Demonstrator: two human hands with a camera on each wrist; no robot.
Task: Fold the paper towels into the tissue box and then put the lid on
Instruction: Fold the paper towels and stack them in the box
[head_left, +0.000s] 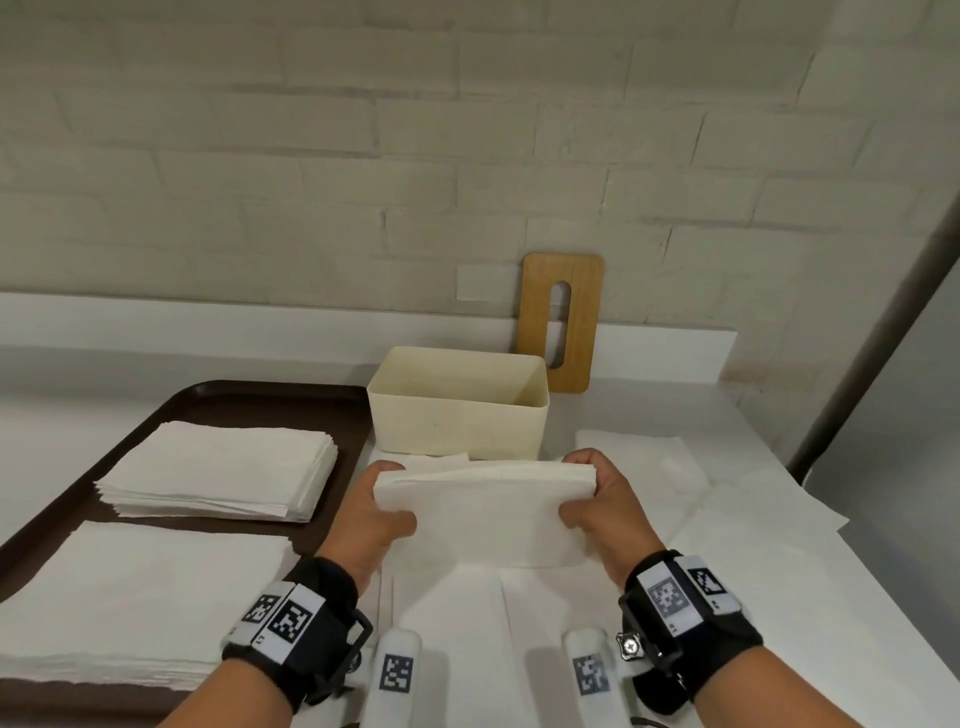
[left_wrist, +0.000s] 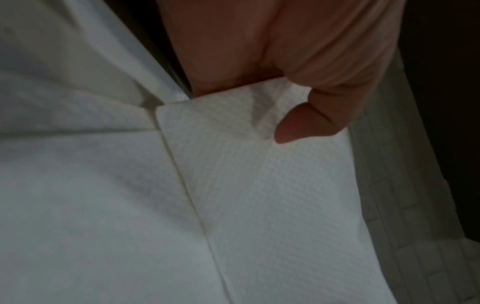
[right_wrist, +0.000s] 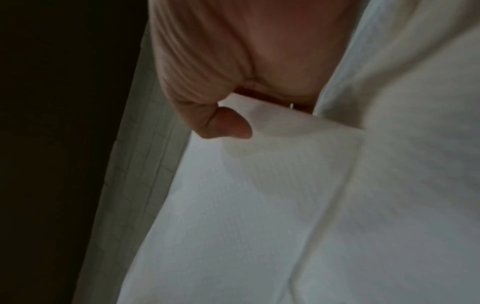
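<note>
Cream tissue box (head_left: 457, 410) open near the table's back edge, folded towels (head_left: 483, 512) pinched between left hand (head_left: 376, 512) and right hand (head_left: 602, 506), brown tray (head_left: 249, 397) holding two towel stacks (head_left: 218, 473), wooden lid (head_left: 563, 322) leaning behind.

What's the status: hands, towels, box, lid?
Left hand and right hand grip folded towels at both ends. Box open behind them. Lid leans against wall. Path clear.

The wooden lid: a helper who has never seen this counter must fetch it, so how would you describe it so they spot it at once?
Look to the brick wall at the back of the white counter. Just behind the right rear corner of the open cream tissue box, the wooden lid stands on end, leaning against the wall. It is the only tan wood piece, a rounded rectangle with a long slot.
</note>
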